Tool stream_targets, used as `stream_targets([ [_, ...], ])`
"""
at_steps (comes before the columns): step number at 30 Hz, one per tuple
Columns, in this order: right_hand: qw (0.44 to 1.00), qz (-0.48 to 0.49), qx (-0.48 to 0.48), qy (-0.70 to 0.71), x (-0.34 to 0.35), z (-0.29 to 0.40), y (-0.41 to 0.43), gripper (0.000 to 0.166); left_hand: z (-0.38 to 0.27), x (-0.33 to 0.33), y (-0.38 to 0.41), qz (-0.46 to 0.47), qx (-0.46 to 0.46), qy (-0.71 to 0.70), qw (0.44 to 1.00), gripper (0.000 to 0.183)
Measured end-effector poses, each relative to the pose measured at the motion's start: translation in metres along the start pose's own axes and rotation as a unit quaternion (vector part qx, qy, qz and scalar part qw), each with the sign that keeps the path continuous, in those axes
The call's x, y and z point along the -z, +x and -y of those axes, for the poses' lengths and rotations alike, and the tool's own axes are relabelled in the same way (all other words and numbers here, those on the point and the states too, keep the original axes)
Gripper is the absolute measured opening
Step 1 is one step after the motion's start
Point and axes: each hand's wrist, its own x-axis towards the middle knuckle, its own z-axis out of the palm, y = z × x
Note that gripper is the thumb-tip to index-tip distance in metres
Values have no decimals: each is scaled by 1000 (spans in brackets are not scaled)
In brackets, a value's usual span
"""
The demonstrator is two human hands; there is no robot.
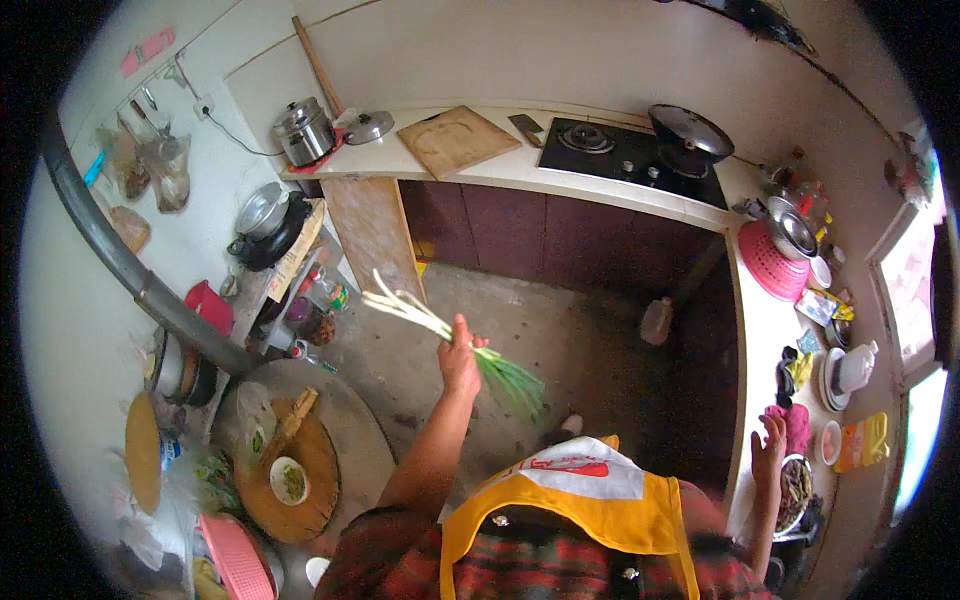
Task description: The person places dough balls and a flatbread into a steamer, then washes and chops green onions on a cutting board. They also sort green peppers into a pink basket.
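My left hand (459,363) is closed around a bunch of green onions (409,309) and holds it over the floor. The white ends point up and left, and the green tops hang down to the right. My right hand (769,450) is at the right counter, fingers apart, beside a pink cloth (789,426) and just left of a bowl of dark food (795,491); whether it touches the cloth is unclear. A wooden cutting board (459,141) lies on the far counter, with a cleaver (526,129) to its right.
A wok (690,133) sits on the gas stove (630,159). A steel pot (304,131) stands at the far counter's left end. At lower left, a round table (360,427) bears a round chopping block (319,480) with a small bowl (289,481). A pink basket (769,259) and dishes line the right counter.
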Motion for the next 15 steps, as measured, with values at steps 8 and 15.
stream_targets([
  [8,972,222,12,70,-147,33,157,26,-36,18,102,-125,-45,142,981,39],
  [15,930,311,155,118,-251,136,304,27,-67,6,183,-181,-81,245,949,41],
])
